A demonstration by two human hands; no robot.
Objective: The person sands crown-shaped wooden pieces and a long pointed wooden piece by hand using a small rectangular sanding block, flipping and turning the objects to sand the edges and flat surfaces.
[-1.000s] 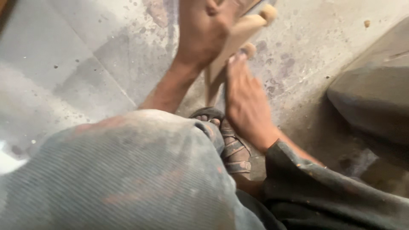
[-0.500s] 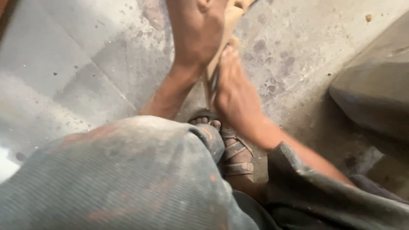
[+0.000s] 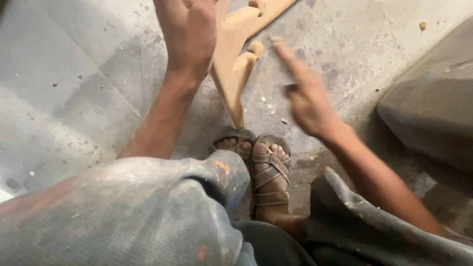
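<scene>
My left hand (image 3: 189,29) grips a pale carved wooden piece (image 3: 231,69) near the top of the view and holds it upright. The piece's narrow lower end rests on the toe of my sandal (image 3: 236,140). My right hand (image 3: 308,96) hovers to the right of the wood, blurred by motion, with the forefinger stretched out; a small dark thing seems pinched in its fingers, too blurred to name. It does not touch the wood.
My two sandalled feet (image 3: 266,172) stand close together on a dusty grey concrete floor (image 3: 74,98). My dusty trouser legs (image 3: 128,212) fill the bottom. A large dark rounded object (image 3: 433,108) sits at the right. Small wood chips lie around.
My right hand has come off the wooden piece and moved out to the right. The left hand keeps its hold, and more of the carved piece now shows.
</scene>
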